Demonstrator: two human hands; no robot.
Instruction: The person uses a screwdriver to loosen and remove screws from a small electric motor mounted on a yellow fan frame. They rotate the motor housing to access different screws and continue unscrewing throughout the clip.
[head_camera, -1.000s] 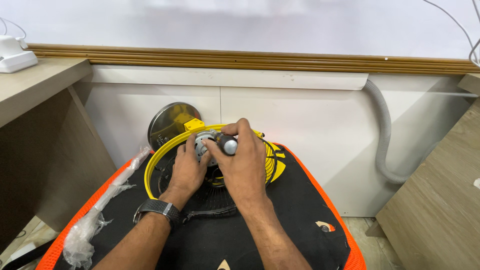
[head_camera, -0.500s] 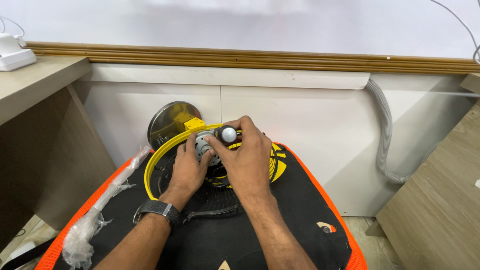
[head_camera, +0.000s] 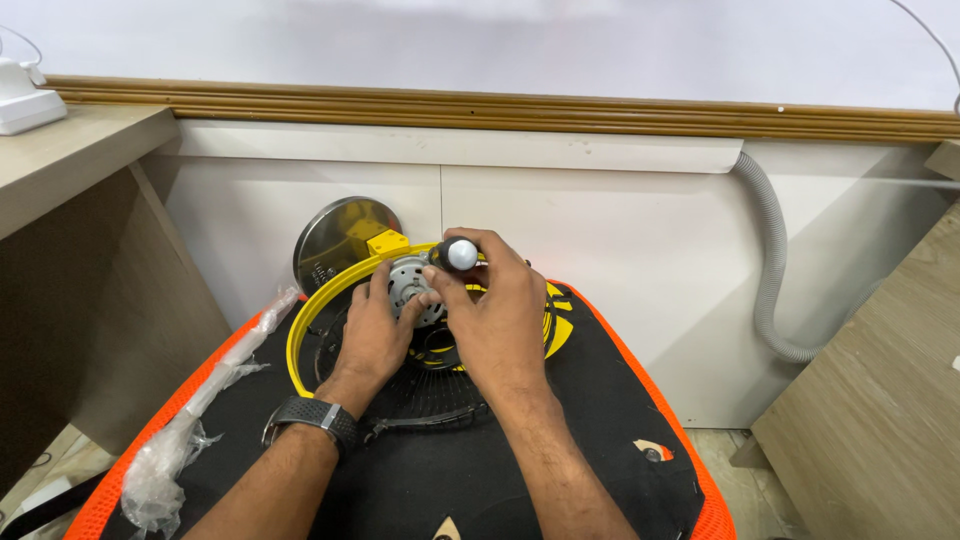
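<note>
A yellow-rimmed fan body with a black wire grille (head_camera: 420, 390) lies on a black cushion with an orange edge (head_camera: 600, 440). In its middle sits a round silver motor (head_camera: 408, 283). My left hand (head_camera: 372, 335) rests on the grille with its fingers against the motor. My right hand (head_camera: 492, 318) grips a screwdriver by its black handle with a rounded grey end (head_camera: 460, 253), held upright over the motor. The tool's shaft is hidden by my fingers.
A round shiny metal disc with a yellow block (head_camera: 345, 243) leans on the white wall behind the fan. Crumpled clear plastic wrap (head_camera: 200, 410) lies on the cushion's left. A wooden desk (head_camera: 70, 170) stands left, a grey corrugated hose (head_camera: 770, 270) and wooden panel right.
My right hand has risen slightly with the screwdriver and turned a little over the motor. The left hand stays against the motor.
</note>
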